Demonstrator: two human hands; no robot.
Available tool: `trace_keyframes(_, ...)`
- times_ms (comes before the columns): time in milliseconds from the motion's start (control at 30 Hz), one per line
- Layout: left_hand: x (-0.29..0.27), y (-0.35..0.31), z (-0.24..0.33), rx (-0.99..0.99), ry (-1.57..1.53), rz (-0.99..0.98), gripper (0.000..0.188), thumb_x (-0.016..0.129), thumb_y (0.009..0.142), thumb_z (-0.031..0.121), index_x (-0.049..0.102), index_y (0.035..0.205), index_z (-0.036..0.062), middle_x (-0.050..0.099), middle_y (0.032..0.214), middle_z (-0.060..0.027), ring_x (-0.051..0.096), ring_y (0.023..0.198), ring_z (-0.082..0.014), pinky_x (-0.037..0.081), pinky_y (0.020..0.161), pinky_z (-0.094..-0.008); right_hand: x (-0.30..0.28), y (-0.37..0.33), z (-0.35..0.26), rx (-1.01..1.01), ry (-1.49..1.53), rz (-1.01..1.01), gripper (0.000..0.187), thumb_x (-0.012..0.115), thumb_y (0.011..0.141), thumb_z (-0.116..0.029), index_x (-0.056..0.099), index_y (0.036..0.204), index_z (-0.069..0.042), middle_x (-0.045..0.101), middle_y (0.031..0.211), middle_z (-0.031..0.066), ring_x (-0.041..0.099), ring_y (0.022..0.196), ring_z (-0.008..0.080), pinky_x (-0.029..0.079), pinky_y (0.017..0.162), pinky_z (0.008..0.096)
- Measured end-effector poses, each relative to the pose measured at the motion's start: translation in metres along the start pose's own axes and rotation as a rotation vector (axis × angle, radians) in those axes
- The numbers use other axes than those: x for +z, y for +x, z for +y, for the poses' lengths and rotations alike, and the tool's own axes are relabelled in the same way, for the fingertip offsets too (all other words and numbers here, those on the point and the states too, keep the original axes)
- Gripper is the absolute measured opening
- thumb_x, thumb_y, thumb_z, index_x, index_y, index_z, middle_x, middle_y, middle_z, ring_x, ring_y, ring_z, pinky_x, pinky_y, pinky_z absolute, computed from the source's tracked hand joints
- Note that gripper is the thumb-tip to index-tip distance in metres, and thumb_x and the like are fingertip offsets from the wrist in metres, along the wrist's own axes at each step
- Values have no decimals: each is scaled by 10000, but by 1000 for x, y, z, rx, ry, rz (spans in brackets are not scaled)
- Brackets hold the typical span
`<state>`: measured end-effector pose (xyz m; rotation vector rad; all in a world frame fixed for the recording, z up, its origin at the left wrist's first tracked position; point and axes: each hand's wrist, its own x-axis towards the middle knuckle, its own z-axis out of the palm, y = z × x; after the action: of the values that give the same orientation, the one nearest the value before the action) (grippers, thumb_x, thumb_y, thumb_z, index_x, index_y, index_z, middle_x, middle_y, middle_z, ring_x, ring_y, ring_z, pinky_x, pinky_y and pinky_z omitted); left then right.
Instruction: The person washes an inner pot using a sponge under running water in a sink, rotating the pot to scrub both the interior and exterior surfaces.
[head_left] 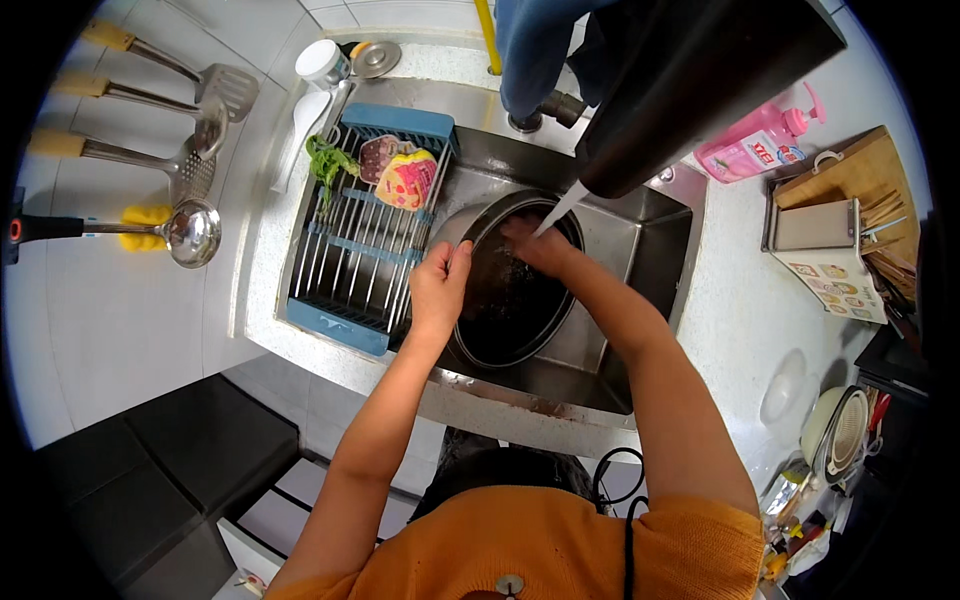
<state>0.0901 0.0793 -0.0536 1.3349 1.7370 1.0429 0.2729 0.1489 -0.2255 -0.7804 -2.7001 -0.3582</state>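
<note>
A dark round pan (510,310) with a pale rim sits tilted in the steel sink (610,235), with some water inside. My left hand (440,285) is closed on its left rim, thumb and fingers pinching the edge. Inside the pan's far part is my right hand (540,248), its fingers blurred and partly lost against the dark interior. A stream of water (562,207) falls from the large black faucet (690,100) beside the right hand. Whether those fingers hold anything does not show.
A blue-ended drying rack (350,240) spans the sink's left side, bearing colourful sponges (405,180) and green leaves (328,165). Ladles and a spatula (230,90) hang on the left wall. A pink pump bottle (755,142) and a cutting-board holder (815,230) stand right.
</note>
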Motion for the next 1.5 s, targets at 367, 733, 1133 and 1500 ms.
trace_keyframes(367,-7,-2,-4,54,29,61,333,567,815,240,441,624,-3,386,486,-152,268,444,-188,302,411,-321,-114,30,-121,1128,1959,-546,418,598,760,-186,492,1156,-105,521,1103,40,463,1000,141,400,833,309)
trace_keyframes(733,-8,2,7,125,109,-43,320,487,854,269,465,691,-5,454,543,-196,454,496,-364,342,464,-390,-132,-84,-24,1232,476,-357,385,651,635,-85,568,1002,-168,422,1218,133,505,993,330,430,828,357)
trace_keyframes(1133,-54,-23,72,1112,1033,-531,443,553,693,96,467,1126,61,369,1247,-151,374,1153,-286,260,978,-416,-120,-68,-31,1245,710,-235,363,648,684,-161,558,1034,-132,597,951,132,572,874,298,448,751,357)
trace_keyframes(1500,-9,-1,46,813,808,-740,173,655,635,221,571,744,116,586,703,-39,577,734,-222,411,658,-348,-165,-93,-4,1518,670,234,376,589,746,-142,492,1109,-140,602,926,154,579,850,302,438,751,352)
